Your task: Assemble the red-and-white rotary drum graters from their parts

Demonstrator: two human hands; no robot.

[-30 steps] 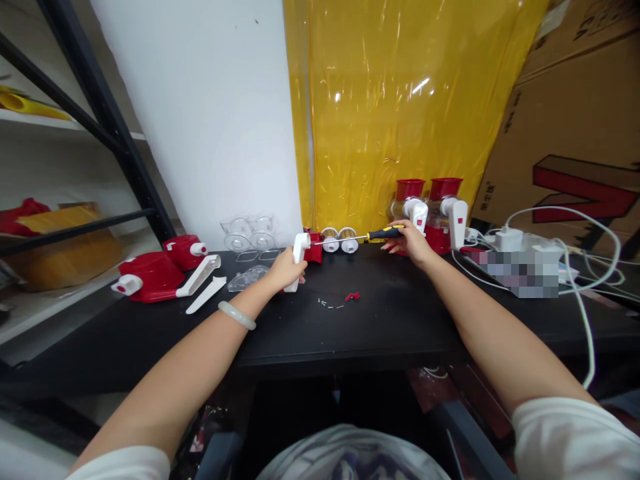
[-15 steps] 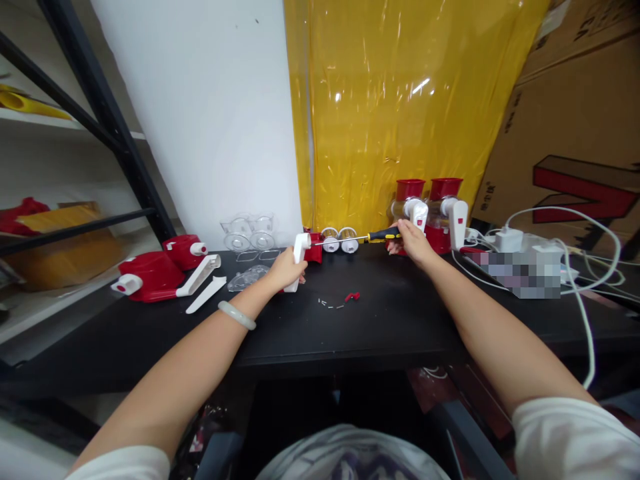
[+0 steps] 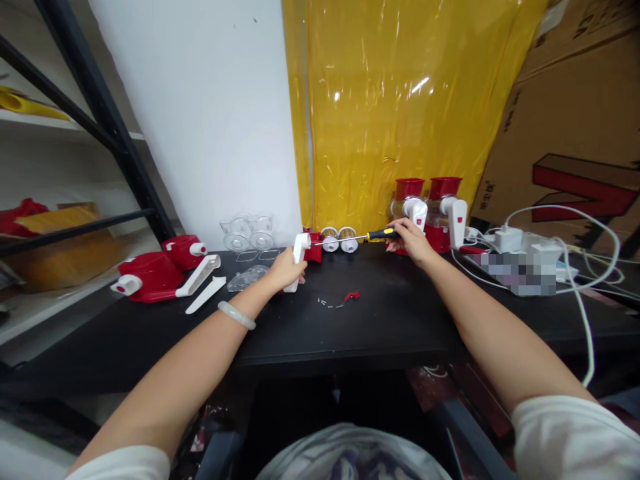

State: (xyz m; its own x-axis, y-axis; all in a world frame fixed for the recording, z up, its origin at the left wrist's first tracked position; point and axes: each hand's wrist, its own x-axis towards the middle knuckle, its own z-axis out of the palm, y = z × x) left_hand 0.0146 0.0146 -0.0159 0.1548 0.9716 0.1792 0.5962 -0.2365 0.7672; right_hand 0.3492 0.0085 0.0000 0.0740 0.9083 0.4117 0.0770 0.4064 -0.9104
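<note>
My left hand [image 3: 287, 268] is closed around a white crank handle [image 3: 300, 248], held upright above the black table. In my right hand [image 3: 409, 239] is a screwdriver [image 3: 383, 234] with a yellow and black grip. Its shaft points left, and the tip meets the upper end of the handle; the exact contact is too small to make out. Several small screws [image 3: 330, 306] lie on the table between my hands, with a small red part [image 3: 352, 296] beside them. Behind the shaft stand two drum-shaped parts [image 3: 349, 240] with white ends and a red piece [image 3: 315, 247].
Red housings [image 3: 150, 275] and a white cover strip [image 3: 206, 295] lie at left. Clear plastic parts [image 3: 249, 233] stand behind my left hand. Two assembled red-and-white rotary graters [image 3: 447, 213] are at back right, near white cables [image 3: 590, 320] and a cardboard box [image 3: 575, 127].
My right hand's fingers have shifted slightly on the screwdriver grip. The handle and my left hand stay in place.
</note>
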